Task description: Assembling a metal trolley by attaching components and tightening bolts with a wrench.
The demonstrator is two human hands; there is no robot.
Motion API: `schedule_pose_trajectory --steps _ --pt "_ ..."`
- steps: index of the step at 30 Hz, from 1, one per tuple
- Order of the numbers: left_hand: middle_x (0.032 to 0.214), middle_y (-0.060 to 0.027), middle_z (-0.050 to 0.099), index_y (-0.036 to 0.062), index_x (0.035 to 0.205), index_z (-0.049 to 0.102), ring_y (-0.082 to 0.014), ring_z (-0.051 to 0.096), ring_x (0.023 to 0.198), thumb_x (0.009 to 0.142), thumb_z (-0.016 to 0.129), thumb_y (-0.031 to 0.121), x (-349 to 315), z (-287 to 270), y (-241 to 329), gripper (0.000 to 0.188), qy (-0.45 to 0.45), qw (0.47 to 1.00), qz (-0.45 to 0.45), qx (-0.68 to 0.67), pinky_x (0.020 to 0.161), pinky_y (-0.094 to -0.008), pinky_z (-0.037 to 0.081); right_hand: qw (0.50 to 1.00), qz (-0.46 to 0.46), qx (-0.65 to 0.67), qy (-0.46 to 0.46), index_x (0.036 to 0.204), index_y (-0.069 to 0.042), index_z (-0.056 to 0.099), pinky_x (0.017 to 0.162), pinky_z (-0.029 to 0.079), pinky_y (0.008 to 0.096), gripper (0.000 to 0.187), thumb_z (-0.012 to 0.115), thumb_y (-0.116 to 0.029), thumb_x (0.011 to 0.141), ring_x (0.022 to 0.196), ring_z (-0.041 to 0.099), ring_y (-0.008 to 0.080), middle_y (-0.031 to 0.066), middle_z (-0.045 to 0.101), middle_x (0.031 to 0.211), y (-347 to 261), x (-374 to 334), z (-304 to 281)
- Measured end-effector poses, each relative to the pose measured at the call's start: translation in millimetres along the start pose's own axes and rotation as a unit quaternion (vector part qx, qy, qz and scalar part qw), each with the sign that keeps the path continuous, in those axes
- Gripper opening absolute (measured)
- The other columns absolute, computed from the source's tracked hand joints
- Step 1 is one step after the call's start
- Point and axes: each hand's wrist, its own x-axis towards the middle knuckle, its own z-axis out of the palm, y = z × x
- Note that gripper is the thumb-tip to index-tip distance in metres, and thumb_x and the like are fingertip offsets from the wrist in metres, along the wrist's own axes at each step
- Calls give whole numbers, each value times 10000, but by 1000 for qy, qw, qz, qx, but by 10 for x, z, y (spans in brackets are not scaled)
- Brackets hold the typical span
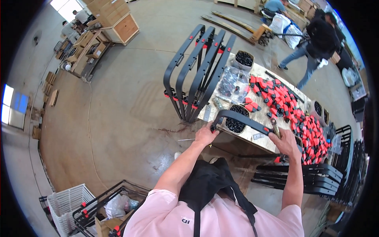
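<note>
In front of me is a black bent metal frame [244, 121] with a small red mark, over the near edge of the worktable [260, 147]. My left hand [206, 134] is closed around its left end. A thin pale rod [186, 139] shows beside that wrist; whether the hand holds it I cannot tell. My right hand [286, 142] grips the frame's right part, with a tan and metallic cylindrical tool [275, 127] upright at its fingers. Behind the frame stands a box of small black parts [236, 123]. Red and black plastic pieces [284, 102] lie heaped across the table.
Several finished-looking black frames [197, 67] stand at the table's left end. More black frames [300, 179] are stacked at the right. A white basket [73, 205] is at lower left. A person [321, 39] walks near a pallet jack [258, 34] at the far right.
</note>
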Motion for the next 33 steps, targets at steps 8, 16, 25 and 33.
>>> schedule_pose_trajectory --steps 8,16,25,33 --pt "1207 -157 742 209 1509 482 -393 696 1159 884 797 319 -186 -119 -563 708 -92 984 100 -119 987 -492 543 999 41 -7 -15 1117 -8 718 725 507 504 509 697 -487 946 803 683 454 242 673 780 -270 -484 235" --pt "1080 -211 746 114 1464 494 -429 730 1017 913 800 303 -460 -721 -1717 658 50 951 258 -165 883 -527 577 999 -6 18 29 1040 1 747 601 487 417 400 804 -368 897 576 607 279 145 597 636 -1885 -813 424" --pt "1045 -210 746 76 1487 503 -396 736 976 921 773 319 -314 -2395 -2823 672 38 942 273 -190 832 -487 577 997 20 -30 72 974 15 731 615 501 425 328 874 -197 768 575 605 337 174 625 652 -4044 -598 811" --pt "1314 -168 691 51 1454 567 -342 697 1147 870 842 395 574 -3520 -3378 731 85 963 219 -134 975 -438 556 979 142 93 113 1008 3 730 664 510 413 331 862 -239 825 646 629 258 119 678 726 -4879 190 1323"
